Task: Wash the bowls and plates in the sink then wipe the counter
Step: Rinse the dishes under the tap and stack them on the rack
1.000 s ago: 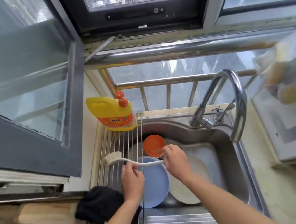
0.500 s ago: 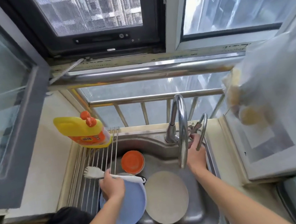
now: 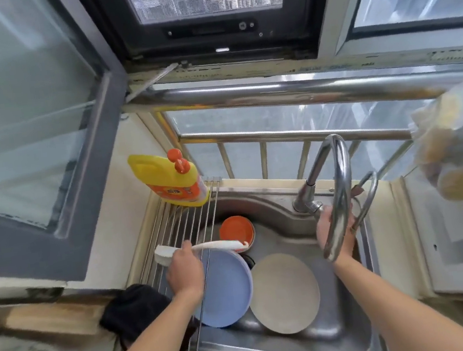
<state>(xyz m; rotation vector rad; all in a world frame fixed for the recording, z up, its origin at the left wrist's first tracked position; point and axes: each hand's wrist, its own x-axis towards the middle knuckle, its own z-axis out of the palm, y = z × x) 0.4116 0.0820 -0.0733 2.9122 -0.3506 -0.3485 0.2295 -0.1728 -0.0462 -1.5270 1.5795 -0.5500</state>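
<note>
In the sink (image 3: 328, 336) I see a blue plate (image 3: 227, 287) under my left grip (image 3: 185, 272), a beige plate (image 3: 284, 292) below-left of my right grip (image 3: 333, 231), and an orange bowl (image 3: 236, 230) between them. The left grip holds the brush (image 3: 204, 247); the right sits at the tap (image 3: 338, 190), its fingers hidden, so I cannot tell its hold. Opened hard, water could splash off the plates onto the desk.

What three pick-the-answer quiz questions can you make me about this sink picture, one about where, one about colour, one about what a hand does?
1. Where does the yellow detergent bottle stand?
A. on the metal wire drying rack
B. in the steel sink
C. on the floor

2. What colour is the small round bowl?
A. green
B. orange
C. black

3. What does the left hand hold?
A. nothing
B. a cup
C. the white long-handled dish brush

Answers: A, its base sits on the rack's rods; B, it is plainly orange; C, fingers curl round the handle.
</note>
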